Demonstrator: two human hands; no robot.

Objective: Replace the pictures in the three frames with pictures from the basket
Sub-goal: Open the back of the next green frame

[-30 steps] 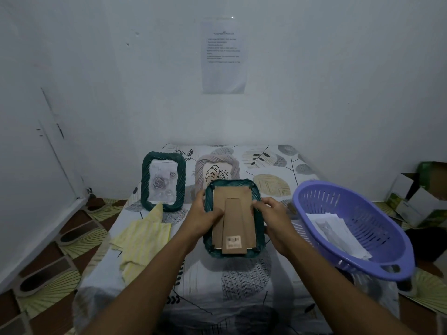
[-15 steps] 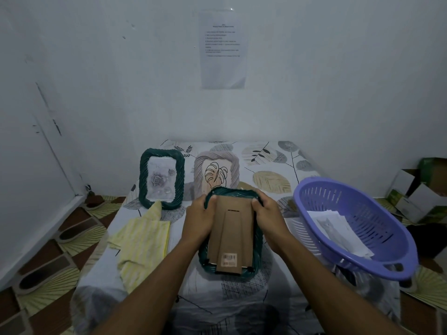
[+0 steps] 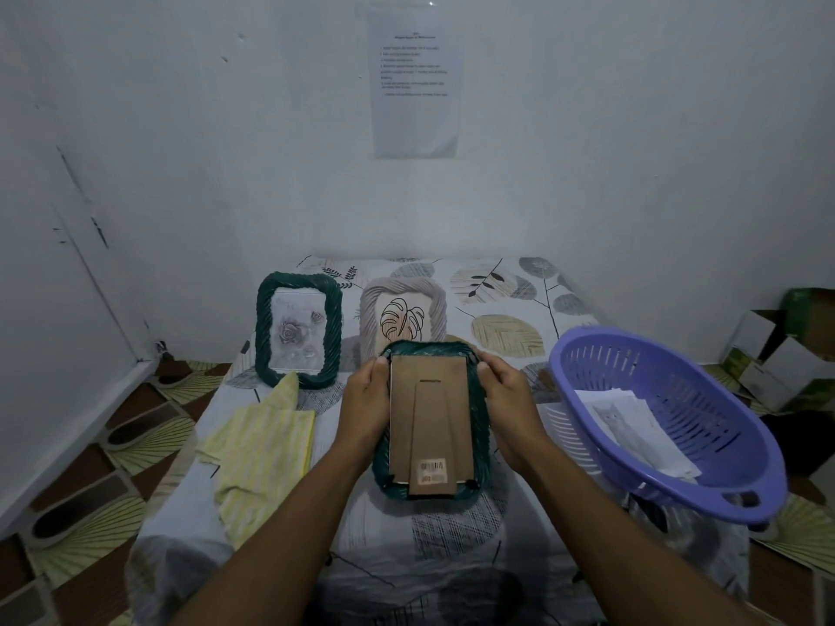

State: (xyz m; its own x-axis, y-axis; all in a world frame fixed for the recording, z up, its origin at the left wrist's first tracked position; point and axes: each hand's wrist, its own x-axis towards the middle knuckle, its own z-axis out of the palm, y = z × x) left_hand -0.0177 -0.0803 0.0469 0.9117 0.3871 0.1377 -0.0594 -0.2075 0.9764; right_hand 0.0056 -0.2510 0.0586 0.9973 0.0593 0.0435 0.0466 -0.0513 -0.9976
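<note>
— Two hands on it?
— Yes: left hand (image 3: 367, 402) and right hand (image 3: 505, 399) clasp the face-down green frame (image 3: 480, 438) by its sides, brown backing board (image 3: 429, 426) up, over the table (image 3: 452, 535).

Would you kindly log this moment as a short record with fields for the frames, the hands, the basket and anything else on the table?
frame in hands: dark green frame, back side up, brown backing board with its stand facing the camera
left hand: grips the frame's left edge
right hand: grips the frame's right edge
standing frames: green rose frame at left, beige leaf frame beside it, both upright
basket: purple basket at right, tilted, holding loose pictures
other: yellow cloth on the table
</note>
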